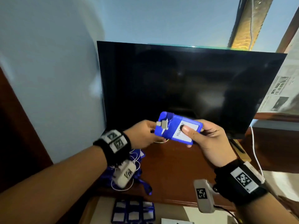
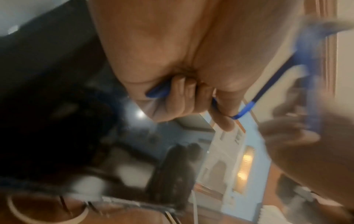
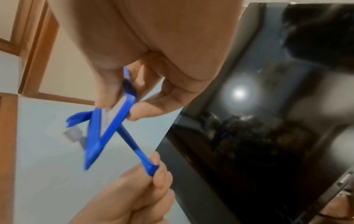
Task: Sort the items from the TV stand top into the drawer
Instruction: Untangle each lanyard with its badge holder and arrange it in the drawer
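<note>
— Right hand [image 1: 208, 139]?
— Pinching a blue badge holder [image 1: 178, 128], thumb pressed on its white card face, fingers curled behind. Held in the air in front of the dark TV screen [image 1: 186, 88], above the back part of the wooden TV stand top [image 1: 174, 168]. Seen edge-on from the right wrist [image 3: 111, 127], gripped between thumb and fingertips.
— Left hand [image 1: 142, 135]?
— Clenched round the blue lanyard strap [image 3: 138, 151] that runs from the holder; strap drawn taut between both hands. In the left wrist view, curled fingers [image 2: 178, 97] wrapped around that strap, much blurred. A grey metal clip [image 1: 163, 124] at the holder's left end, just beside the left fingertips; touching them or not, impossible to tell.
— Still lying on the stand?
— A heap of blue lanyards [image 1: 145, 185] and thin white cords near the left front corner, partly hidden under the left wrist. A white cable [image 1: 255, 157] hanging past the right edge.
— And the drawer?
— Open below the front edge [image 1: 100, 210], pale inside. Several blue badge holders with white cards [image 1: 134, 210] lying flat in rows there. Another pale item further right in it, too cropped to identify.
</note>
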The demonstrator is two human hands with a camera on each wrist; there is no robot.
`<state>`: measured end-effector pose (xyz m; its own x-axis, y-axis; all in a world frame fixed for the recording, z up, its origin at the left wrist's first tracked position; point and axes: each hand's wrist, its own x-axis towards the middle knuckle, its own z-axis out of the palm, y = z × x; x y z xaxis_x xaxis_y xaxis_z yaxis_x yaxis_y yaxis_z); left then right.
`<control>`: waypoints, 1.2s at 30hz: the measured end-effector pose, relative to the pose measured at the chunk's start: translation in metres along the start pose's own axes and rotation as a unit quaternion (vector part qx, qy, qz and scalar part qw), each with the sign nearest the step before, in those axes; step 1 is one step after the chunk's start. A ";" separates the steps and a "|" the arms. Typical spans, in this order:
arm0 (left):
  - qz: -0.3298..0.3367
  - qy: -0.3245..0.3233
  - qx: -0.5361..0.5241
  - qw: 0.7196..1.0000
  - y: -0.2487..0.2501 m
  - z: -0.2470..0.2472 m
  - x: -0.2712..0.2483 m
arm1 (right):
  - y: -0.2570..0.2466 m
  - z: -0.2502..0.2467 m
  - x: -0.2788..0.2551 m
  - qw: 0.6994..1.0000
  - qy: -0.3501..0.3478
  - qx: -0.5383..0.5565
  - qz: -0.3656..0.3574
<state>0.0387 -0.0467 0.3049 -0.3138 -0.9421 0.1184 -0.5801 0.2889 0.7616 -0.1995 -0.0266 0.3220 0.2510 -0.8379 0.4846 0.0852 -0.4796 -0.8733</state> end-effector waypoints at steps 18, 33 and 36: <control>-0.060 0.004 0.199 0.978 0.020 -0.013 -0.053 | 0.066 0.025 -0.043 0.964 -0.217 -0.096 0.121; -0.189 0.081 -0.586 0.784 -0.085 0.076 -0.086 | 0.104 0.061 -0.057 0.984 -0.044 0.055 0.165; -0.201 0.147 -0.613 0.750 -0.094 0.091 -0.100 | 0.124 0.072 -0.067 0.980 -0.004 0.043 0.192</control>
<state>0.0566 0.0353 0.1635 -0.0146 -0.9601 -0.2794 0.6000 -0.2319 0.7657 -0.1359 -0.0113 0.1779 0.2888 -0.9499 0.1193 0.0637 -0.1053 -0.9924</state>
